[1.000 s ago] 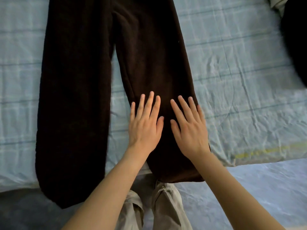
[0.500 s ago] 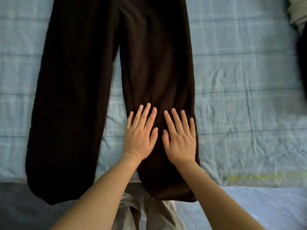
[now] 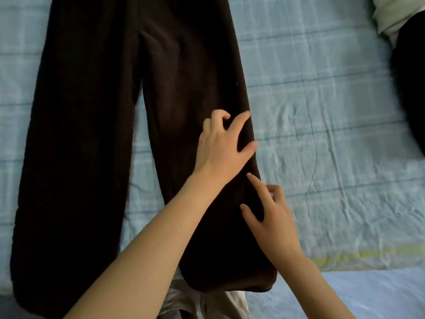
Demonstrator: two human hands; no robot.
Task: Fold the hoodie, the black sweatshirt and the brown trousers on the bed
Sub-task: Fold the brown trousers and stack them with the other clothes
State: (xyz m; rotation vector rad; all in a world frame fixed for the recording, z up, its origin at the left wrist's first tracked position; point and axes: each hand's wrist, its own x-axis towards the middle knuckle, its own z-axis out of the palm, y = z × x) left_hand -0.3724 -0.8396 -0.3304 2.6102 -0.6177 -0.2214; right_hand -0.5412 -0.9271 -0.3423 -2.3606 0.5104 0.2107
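I see the brown trousers [image 3: 92, 157] lying flat on the bed [image 3: 333, 134], hems past its near edge, with open sheet to their right. Both hands sit at the right leg's outer edge, the left hand [image 3: 224, 143] waistward and the right hand [image 3: 273, 217] hemward. Each has thumb and forefinger spread on the cloth, pinching nothing.

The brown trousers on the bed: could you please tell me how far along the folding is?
Done: the brown trousers lie spread flat on the bed, legs apart, no fold made. In hand: left hand and right hand are at one leg's outer edge; a grip is unclear. Left: every fold. A black garment and pale garment at the frame's corner are cut off, state unknown.
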